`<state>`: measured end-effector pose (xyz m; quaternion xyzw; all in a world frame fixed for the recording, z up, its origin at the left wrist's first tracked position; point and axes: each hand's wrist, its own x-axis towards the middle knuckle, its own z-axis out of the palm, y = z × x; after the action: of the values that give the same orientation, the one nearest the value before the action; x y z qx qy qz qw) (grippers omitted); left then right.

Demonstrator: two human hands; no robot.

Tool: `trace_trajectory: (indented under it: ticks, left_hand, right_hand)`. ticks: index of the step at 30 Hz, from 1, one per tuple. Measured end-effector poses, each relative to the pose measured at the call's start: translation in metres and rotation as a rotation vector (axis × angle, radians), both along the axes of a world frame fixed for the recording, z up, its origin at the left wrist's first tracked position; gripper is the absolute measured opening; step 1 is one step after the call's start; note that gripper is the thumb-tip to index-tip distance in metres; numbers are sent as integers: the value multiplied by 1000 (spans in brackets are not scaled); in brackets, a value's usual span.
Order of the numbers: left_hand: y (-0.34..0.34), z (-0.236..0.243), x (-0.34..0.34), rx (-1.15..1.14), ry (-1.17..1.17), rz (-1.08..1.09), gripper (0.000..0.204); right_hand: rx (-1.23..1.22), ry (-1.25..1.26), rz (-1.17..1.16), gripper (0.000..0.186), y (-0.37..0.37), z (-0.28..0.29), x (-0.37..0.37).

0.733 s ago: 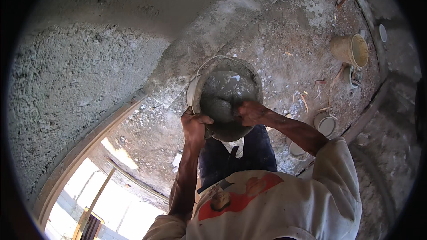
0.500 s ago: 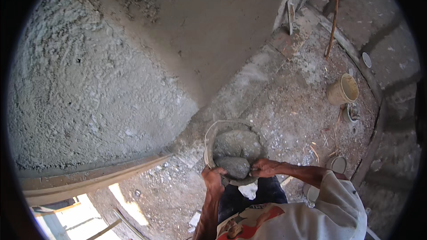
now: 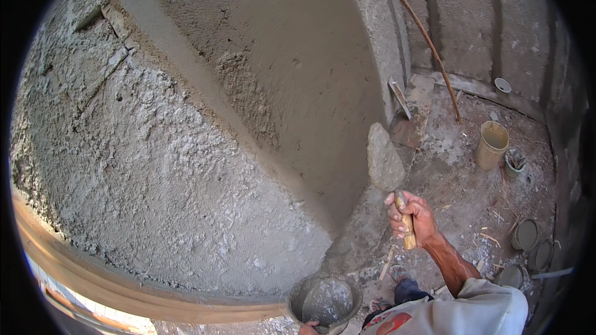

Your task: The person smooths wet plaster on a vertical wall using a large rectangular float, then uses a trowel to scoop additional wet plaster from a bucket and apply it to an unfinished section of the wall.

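Note:
My right hand is closed round the wooden handle of a trowel, raised in front of the wall with its blade pointing up and away from me. Grey mortar coats the blade. Low in the picture, a round bucket holds wet grey mortar. At its near rim my left hand grips the edge; only part of that hand shows, the rest being cut off by the lower edge. Ahead stands a wall with a smooth wet plaster face and a rough plaster face to its left.
A long thin pole leans at the far right. On the dusty floor stand a beige bucket, a small pail and several more containers at the right. A wooden board runs below the rough wall.
My right hand has lifted the trowel out of the bucket, up and toward the wall. The view has shifted, and the bucket and my left hand now sit lower in the picture.

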<state>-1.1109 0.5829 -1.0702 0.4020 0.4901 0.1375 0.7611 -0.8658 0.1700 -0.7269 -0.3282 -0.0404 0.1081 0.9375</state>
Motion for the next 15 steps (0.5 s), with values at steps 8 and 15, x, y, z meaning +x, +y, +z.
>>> trace_trajectory:
  ticks: [8, 15]
  left_hand:
    - [27, 34, -44, 72, 143, 292, 26]
    - [15, 41, -41, 81, 146, 375, 25]
  right_hand:
    - [-206, -384, -1133, 37, 13, 107, 125]
    - [-1097, -592, -1460, 20, 65, 63, 296]
